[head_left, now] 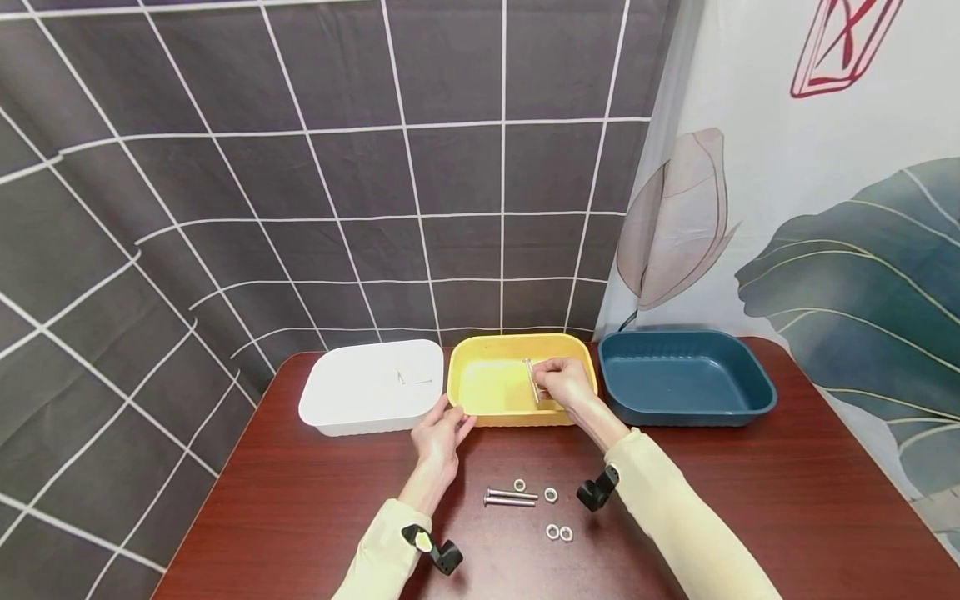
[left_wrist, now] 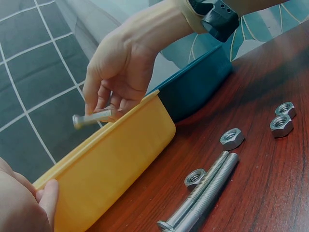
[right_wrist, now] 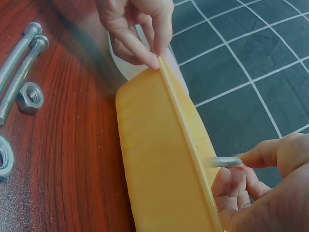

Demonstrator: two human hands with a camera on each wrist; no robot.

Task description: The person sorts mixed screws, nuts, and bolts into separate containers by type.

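Observation:
Over the yellow bin, my right hand pinches a metal bolt between thumb and fingers. The bolt's head end sticks out past the fingers in the left wrist view. My left hand grips the same bin's rim at the near left corner, thumb and fingers on either side in the right wrist view. In front of the bin, two long bolts lie side by side on the table. Around them are several hex nuts, one nut beyond the bolts' threaded ends and another nut alongside.
A white bin with a few small, thin metal pieces stands left of the yellow one. To the right is a dark blue bin. All stand along the back of the dark red wooden table, before a grid-patterned curtain.

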